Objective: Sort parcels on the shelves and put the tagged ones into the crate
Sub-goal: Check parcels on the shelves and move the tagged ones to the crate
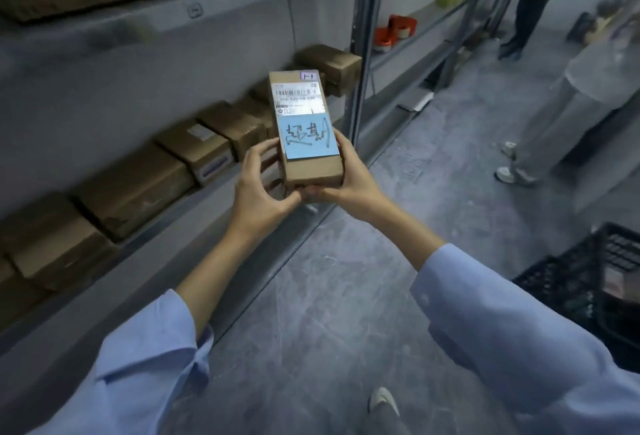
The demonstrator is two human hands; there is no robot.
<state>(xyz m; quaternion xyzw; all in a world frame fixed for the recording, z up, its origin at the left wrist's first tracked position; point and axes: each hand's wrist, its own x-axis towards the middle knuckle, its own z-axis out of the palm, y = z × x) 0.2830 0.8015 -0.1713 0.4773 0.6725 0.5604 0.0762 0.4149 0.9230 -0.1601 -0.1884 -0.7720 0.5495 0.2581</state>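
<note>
Concrete floor (329, 296), black crate (561, 282), tagged parcel (306, 130)

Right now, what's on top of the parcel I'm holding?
On the parcel: a white barcode label, a blue handwritten note and a small corner sticker. Its underside is hidden.

Left hand (263, 189), right hand (350, 185): parcel (304, 130) (gripped).

Matt cardboard parcel (304, 144), grey metal shelf (194, 202), black plastic crate (561, 282)
</note>
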